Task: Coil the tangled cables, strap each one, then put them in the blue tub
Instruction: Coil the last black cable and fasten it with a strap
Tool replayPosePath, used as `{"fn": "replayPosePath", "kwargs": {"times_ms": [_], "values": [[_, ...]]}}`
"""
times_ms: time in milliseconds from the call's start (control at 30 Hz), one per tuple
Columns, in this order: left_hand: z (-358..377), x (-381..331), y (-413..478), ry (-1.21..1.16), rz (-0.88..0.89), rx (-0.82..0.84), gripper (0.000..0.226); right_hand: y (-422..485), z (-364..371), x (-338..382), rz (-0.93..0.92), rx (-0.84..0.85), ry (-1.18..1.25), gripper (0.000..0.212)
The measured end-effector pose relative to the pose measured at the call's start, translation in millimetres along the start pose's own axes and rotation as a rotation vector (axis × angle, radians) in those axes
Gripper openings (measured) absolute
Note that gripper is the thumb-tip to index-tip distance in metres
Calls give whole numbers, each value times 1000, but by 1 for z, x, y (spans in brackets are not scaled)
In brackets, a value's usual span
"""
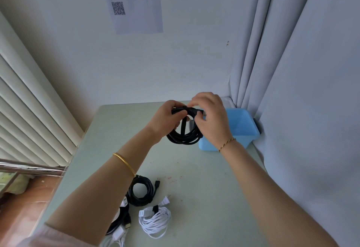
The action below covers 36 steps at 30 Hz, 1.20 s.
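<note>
Hands grip one black coil (184, 136) above the surface (204, 178): left hand (165, 119) holds its top, right hand (211, 116) pinches there, beside the tub (243, 127). Other coils (154, 222) lie nearer.

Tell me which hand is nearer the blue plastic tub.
Right. The right hand pinches the top of the black coiled cable beside the blue plastic tub, overlapping its left rim in view. The left hand grips that cable on the far side from the tub.
</note>
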State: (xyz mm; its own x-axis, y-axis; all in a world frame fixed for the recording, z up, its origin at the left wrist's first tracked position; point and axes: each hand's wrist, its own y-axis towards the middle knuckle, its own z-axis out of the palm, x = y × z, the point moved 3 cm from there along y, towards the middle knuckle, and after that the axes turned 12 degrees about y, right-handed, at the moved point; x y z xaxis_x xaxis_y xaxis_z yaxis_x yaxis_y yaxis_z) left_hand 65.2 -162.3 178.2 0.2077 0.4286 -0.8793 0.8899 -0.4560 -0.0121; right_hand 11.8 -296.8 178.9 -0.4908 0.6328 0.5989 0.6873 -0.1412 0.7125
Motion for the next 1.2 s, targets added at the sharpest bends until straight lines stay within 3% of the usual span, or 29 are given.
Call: {"fn": "replayPosePath", "kwargs": {"times_ms": [200, 400, 633, 800, 900, 1100, 1200], "values": [[-2, 3, 6, -54, -34, -1, 25, -2, 5, 1, -131, 168, -202, 39], [-2, 1, 7, -74, -54, 0, 16, 7, 12, 1, -103, 352, -247, 34], [0, 2, 7, -140, -94, 25, 20, 13, 7, 0, -44, 492, -189, 24], [3, 3, 11, -215, -109, 49, 24, 16, 4, 0, -41, 457, -117, 36], [1, 4, 11, -245, -112, 50, 24, 16, 5, -1, -67, 457, -137, 23], [-5, 0, 12, -295, -99, 71, 22, 9, 4, 1, -49, 194, 50, 15], [-5, 2, 8, -282, -117, 64, 23, 12, -2, 4, 5, 165, 99, 14]]}}
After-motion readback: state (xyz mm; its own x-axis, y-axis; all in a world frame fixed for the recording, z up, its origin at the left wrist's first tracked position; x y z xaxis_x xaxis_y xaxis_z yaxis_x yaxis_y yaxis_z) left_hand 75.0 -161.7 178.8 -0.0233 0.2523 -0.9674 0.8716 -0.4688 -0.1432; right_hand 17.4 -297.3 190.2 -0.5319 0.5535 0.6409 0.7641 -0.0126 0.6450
